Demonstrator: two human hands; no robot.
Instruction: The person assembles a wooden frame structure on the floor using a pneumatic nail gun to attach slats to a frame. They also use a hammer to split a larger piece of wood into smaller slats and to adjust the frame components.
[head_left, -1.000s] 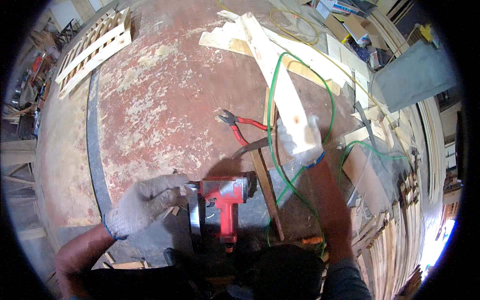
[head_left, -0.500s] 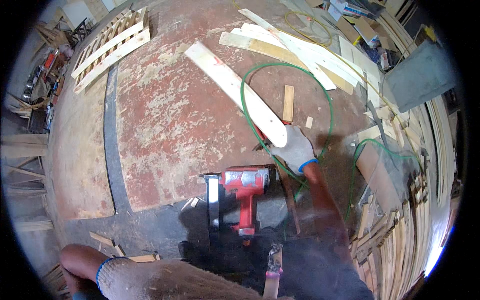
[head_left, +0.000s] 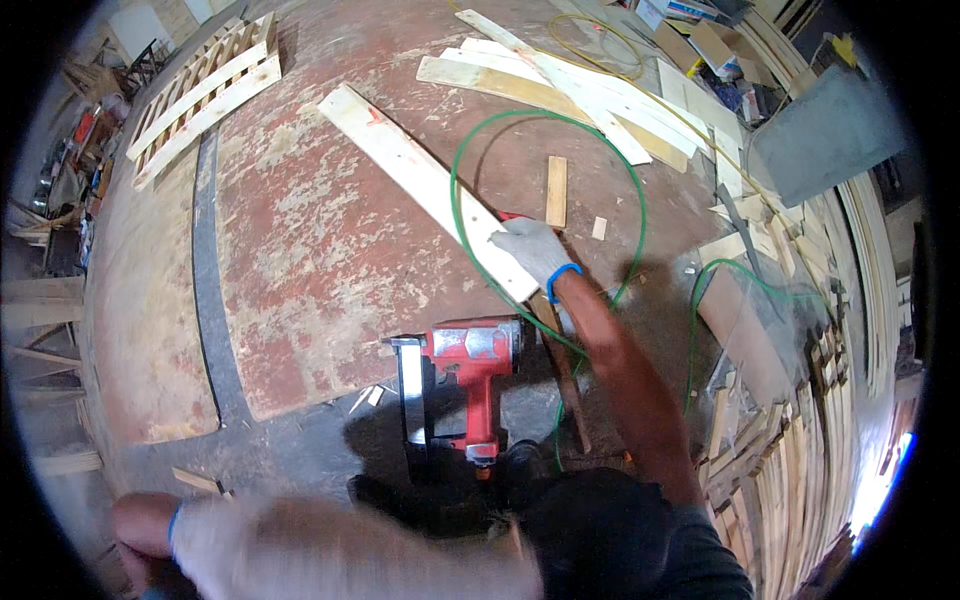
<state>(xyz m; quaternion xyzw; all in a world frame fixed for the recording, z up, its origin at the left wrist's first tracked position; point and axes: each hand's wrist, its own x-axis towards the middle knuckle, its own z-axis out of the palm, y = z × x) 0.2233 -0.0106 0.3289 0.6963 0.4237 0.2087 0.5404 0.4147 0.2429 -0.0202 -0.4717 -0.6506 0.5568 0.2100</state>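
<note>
A long pale wooden plank (head_left: 425,190) slants from the upper left toward me, its near end under my right hand (head_left: 530,250), gloved with a blue cuff. My right hand is closed on the plank's edge near that end. A small red thing (head_left: 512,215) shows beside its fingers, mostly hidden. A red and silver nail gun (head_left: 472,350) with a black magazine stands in front of me. My left hand (head_left: 350,550), also gloved, is raised close at the bottom, smeared by motion. Its fingers and anything in them cannot be made out.
A green hose (head_left: 642,215) loops over the plank. Several boards (head_left: 560,85) lie crossed beyond it, with a short wood piece (head_left: 557,190) nearer. A slatted wooden frame (head_left: 205,100) lies far left. Stacked wood strips (head_left: 800,480) and a grey panel (head_left: 825,135) are at right.
My right hand has moved up and left along the plank, and the plank's near end has swung left. My left hand has moved right, covering the pale, dark-tipped stick seen close before.
</note>
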